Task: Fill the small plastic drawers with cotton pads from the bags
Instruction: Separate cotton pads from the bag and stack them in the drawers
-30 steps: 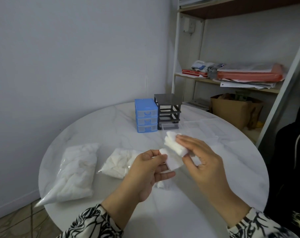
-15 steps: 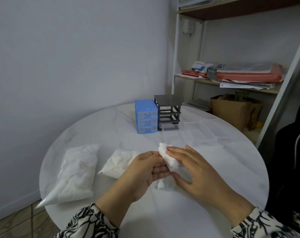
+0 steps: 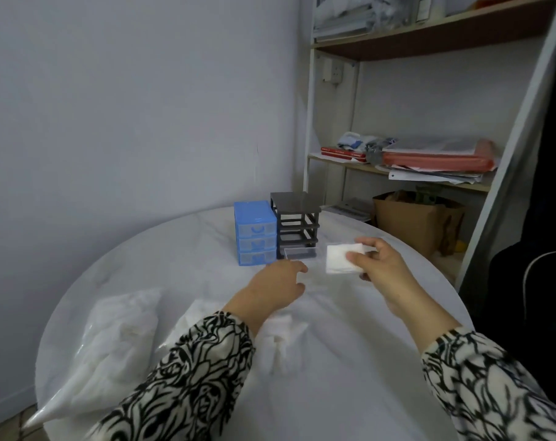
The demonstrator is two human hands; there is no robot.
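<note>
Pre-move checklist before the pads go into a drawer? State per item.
1. Cotton pads held: ok, the right hand pinches a small stack above the table.
2. Left hand free: ok, it holds nothing and reaches toward the clear drawer.
3. Drawer ready to fill: ok, it sits on the table in front of the black drawer frame, top open.
4. Room inside the drawer: cannot tell, its contents are too faint to read.
5. Blue drawer unit: ok, all three drawers pushed in, out of the way.
6. More supply: ok, the bags of pads lie at the left.
</note>
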